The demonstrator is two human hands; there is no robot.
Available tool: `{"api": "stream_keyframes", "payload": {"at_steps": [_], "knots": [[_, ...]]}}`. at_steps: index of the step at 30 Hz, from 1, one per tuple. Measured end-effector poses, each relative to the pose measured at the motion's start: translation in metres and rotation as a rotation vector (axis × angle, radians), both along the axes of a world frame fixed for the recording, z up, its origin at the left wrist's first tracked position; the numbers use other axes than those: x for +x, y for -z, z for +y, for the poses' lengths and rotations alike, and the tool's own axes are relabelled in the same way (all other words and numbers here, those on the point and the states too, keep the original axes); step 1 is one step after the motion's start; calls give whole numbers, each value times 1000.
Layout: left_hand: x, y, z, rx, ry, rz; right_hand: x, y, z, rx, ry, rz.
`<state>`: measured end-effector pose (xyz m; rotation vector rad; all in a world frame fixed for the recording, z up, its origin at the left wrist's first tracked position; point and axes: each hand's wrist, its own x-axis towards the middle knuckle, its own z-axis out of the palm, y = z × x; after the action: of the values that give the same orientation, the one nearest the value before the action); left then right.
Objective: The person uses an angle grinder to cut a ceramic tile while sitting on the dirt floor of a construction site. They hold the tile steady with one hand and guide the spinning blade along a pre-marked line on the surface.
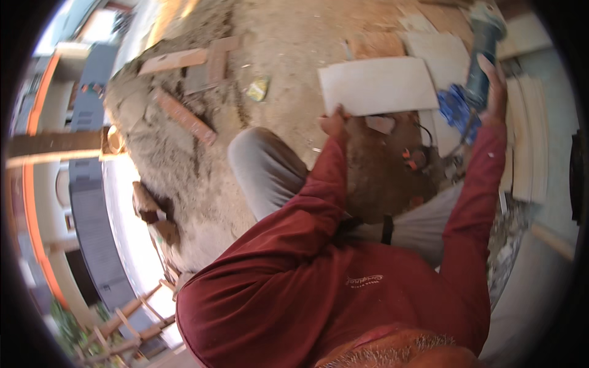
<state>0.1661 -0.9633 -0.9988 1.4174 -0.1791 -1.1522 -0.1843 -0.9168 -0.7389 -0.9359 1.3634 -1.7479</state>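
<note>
A white rectangular tile point(380, 86) lies in front of me, tilted slightly. My left hand point(335, 121) pinches its near left edge, the thumb showing on top. At the right, my right hand point(496, 92) is wrapped around the dark teal body of an angle grinder point(483, 52), whose grey metal head points away from me. The grinder's disc cannot be made out. Beside the grinder is a crumpled blue plastic bag point(453, 107). Another pale tile point(437, 52) lies partly under the white one.
Left of me is a sand heap point(144, 107) with a long reddish brick piece point(183, 115) and flat offcuts point(174, 61). A small yellow-green packet point(258, 89) lies on the ground. An orange-and-black object point(415, 159) sits near my legs. Stacked pale panels point(529, 138) stand at the right.
</note>
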Motion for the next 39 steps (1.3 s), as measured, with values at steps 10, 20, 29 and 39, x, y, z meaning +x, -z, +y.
{"api": "stream_keyframes", "payload": {"at_steps": [10,20,29,39], "knots": [[-32,-19,-51,-81,415,-27,-18,-30,103,-122,157,-506],[-19,14,-48,-302,728,-1006,-48,-13,104,-326,-116,-553],[-59,-32,52,-52,725,-867,-68,5,100,-245,12,-514],[-43,-29,-5,-124,893,-891,-55,11,86,-188,-61,-513]]}}
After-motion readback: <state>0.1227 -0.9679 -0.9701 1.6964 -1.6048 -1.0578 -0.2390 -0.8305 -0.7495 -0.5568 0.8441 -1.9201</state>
